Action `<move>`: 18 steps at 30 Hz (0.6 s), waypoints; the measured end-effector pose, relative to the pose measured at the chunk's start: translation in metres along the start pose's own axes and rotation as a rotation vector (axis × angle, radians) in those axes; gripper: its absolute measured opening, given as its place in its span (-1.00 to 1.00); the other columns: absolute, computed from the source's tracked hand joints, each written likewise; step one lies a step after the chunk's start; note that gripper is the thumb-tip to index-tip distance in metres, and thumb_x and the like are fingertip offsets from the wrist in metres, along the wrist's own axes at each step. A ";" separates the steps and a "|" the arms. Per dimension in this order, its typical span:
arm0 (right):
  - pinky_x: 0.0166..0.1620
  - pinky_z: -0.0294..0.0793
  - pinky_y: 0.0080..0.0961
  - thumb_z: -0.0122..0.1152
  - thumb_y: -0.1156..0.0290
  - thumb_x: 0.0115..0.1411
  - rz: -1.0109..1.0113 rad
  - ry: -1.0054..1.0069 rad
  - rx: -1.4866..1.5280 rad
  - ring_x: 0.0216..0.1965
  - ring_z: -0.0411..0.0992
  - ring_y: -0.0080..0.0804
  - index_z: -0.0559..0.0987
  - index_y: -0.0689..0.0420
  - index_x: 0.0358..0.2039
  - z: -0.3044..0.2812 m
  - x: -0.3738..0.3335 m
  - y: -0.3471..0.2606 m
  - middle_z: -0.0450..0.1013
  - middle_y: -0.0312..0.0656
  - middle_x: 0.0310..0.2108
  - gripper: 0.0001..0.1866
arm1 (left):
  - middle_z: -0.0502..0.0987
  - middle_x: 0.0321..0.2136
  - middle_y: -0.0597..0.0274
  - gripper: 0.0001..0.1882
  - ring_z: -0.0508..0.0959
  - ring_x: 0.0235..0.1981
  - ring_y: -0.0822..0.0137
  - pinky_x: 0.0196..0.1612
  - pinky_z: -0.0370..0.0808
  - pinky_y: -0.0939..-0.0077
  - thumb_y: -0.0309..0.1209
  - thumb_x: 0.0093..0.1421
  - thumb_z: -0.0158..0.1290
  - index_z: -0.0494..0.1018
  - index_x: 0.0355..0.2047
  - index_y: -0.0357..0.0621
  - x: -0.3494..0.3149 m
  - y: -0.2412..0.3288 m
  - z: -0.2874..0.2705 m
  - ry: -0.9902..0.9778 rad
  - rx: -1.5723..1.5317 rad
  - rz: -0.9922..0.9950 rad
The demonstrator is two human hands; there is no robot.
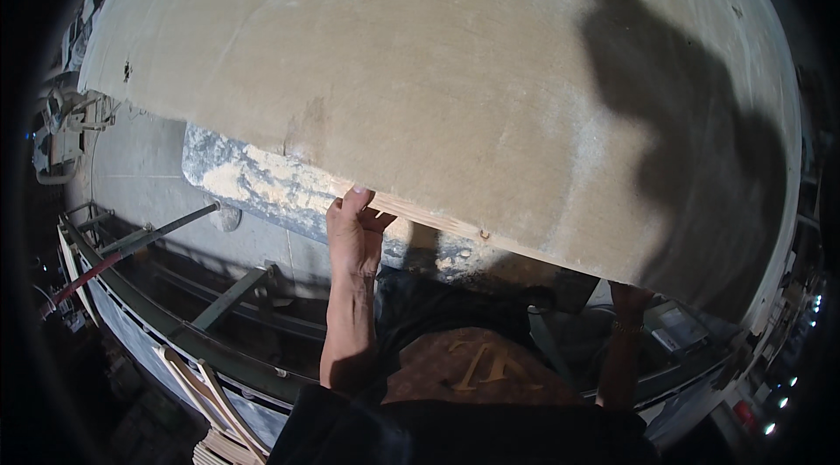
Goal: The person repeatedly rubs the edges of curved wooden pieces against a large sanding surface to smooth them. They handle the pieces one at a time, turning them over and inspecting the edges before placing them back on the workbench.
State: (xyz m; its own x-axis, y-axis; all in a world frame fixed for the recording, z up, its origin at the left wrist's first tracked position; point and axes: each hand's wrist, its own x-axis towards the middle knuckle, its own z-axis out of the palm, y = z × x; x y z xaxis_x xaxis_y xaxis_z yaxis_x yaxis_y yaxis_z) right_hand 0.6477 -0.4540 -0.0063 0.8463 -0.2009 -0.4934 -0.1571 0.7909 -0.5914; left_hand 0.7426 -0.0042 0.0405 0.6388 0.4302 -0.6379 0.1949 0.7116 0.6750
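Observation:
A pale wooden strip (433,218) with a small dark knot lies along the near edge of a large tan worktop (420,89). My left hand (354,233) grips the strip near its left end, thumb on the upper side and fingers curled beneath. Further right, my right hand (628,297) reaches to the worktop's near edge, its fingers hidden by that edge. Under the strip, a dark board or shelf (302,218) is strewn with pale sawdust.
Green metal frame bars (229,299) and a red-ended rod (96,272) are at lower left. Several light wooden slats (214,399) lean at the bottom left. My shadow (682,97) falls across the worktop's right side.

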 end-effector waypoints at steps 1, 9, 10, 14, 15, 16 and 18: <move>0.04 0.29 -0.18 -0.12 -0.01 0.18 -0.002 0.008 0.004 -0.01 0.31 -0.23 0.33 0.08 0.04 0.000 0.000 0.001 0.32 -0.17 0.01 -0.47 | 0.44 -0.49 0.18 -0.75 0.54 -0.40 0.23 -0.26 0.55 0.18 -0.37 -0.01 0.12 0.32 -0.45 -0.27 -0.001 0.002 0.002 -0.021 0.004 -0.009; 0.01 0.34 -0.22 -0.08 0.03 0.18 -0.005 0.063 0.044 -0.06 0.36 -0.26 0.36 0.08 0.03 0.002 0.000 0.004 0.34 -0.20 0.00 -0.49 | 0.45 -0.47 0.22 -0.76 0.54 -0.39 0.20 -0.20 0.51 0.09 -0.37 -0.01 0.11 0.35 -0.41 -0.23 -0.002 0.013 0.002 -0.043 0.015 -0.019; 0.00 0.35 -0.23 -0.07 0.03 0.18 -0.003 0.073 0.048 -0.07 0.36 -0.26 0.37 0.08 0.03 0.002 0.000 0.005 0.35 -0.20 0.00 -0.50 | 0.45 -0.47 0.22 -0.76 0.54 -0.38 0.20 -0.19 0.51 0.08 -0.37 -0.01 0.11 0.35 -0.40 -0.23 -0.001 0.013 0.001 -0.040 0.007 -0.016; -0.01 0.38 -0.25 -0.05 0.05 0.18 -0.015 0.368 0.144 -0.09 0.39 -0.28 0.38 0.08 0.02 -0.001 0.001 0.005 0.36 -0.21 0.00 -0.51 | 0.46 -0.44 0.21 -0.76 0.54 -0.34 0.19 -0.16 0.49 0.05 -0.37 -0.01 0.11 0.35 -0.38 -0.23 0.003 0.014 -0.006 -0.037 -0.014 -0.020; -0.02 0.38 -0.26 -0.04 0.05 0.18 -0.017 0.533 0.190 -0.10 0.39 -0.28 0.39 0.08 0.02 -0.003 0.001 0.006 0.36 -0.21 0.00 -0.52 | 0.47 -0.43 0.20 -0.75 0.54 -0.33 0.19 -0.15 0.49 0.05 -0.37 -0.01 0.11 0.35 -0.37 -0.23 0.004 0.015 -0.009 -0.038 -0.016 -0.024; -0.02 0.39 -0.27 -0.04 0.06 0.18 -0.034 0.650 0.228 -0.10 0.40 -0.29 0.39 0.08 0.01 0.002 0.002 0.009 0.36 -0.22 -0.01 -0.52 | 0.47 -0.40 0.18 -0.75 0.54 -0.31 0.17 -0.14 0.48 0.04 -0.36 0.00 0.10 0.35 -0.37 -0.23 0.005 0.016 -0.010 -0.055 -0.010 -0.018; 0.00 0.37 -0.22 -0.15 -0.03 0.19 0.018 0.191 0.208 -0.06 0.37 -0.27 0.35 0.05 0.05 0.012 0.012 0.010 0.34 -0.24 0.03 -0.46 | 0.49 -0.35 0.14 -0.74 0.53 -0.27 0.15 -0.13 0.48 0.03 -0.34 0.01 0.09 0.36 -0.35 -0.24 0.006 0.018 -0.013 -0.089 0.002 -0.007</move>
State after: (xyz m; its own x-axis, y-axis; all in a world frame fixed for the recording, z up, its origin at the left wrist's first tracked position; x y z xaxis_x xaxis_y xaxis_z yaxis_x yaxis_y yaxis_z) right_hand 0.6622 -0.4413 -0.0109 0.7297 -0.2753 -0.6260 -0.0466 0.8932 -0.4471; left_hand 0.7406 0.0179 0.0438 0.7008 0.3741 -0.6074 0.2011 0.7133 0.6714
